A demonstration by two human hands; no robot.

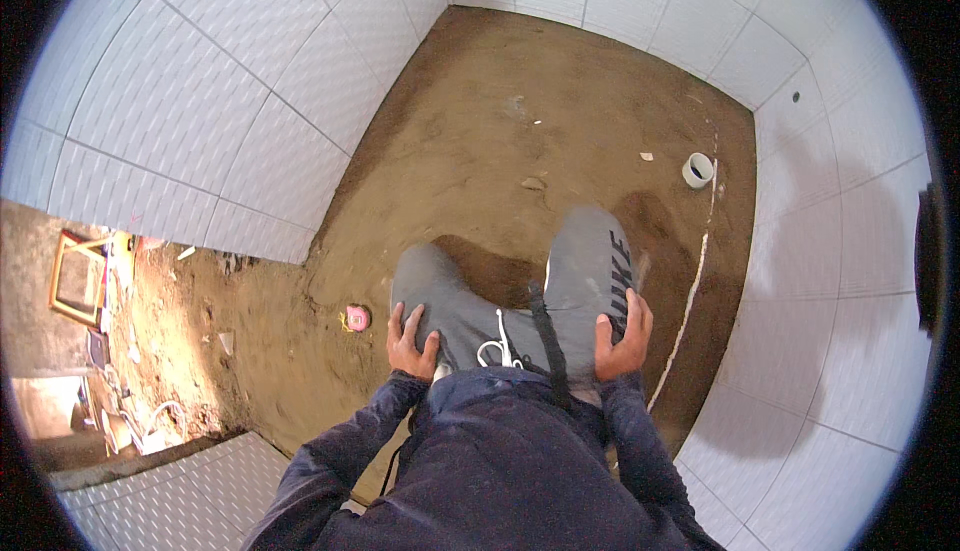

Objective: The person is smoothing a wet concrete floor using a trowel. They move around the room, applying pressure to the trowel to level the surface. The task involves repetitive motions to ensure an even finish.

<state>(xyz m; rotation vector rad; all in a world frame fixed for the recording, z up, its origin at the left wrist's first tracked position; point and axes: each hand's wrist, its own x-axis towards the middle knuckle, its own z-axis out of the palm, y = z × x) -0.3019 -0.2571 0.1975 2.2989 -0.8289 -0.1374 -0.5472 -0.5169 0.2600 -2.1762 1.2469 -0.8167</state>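
Rests left grip [413, 341] and right grip [624, 339], both spread apart, on grey sweatpants [432, 283]. Has pink tape measure [357, 318] at left, white pipe [691, 174] ahead right.

1. The trousers [455, 301] were grey, with dark print [621, 251] down the right leg and a white drawstring [501, 327] at the waist; both knees were bent and pointed forward.
2. The left hand [412, 349] rested on the left thigh, the right hand [624, 343] on the right.
3. A round pink case [357, 318] with yellow string lay on the brown floor [470, 131], left of the trousers.
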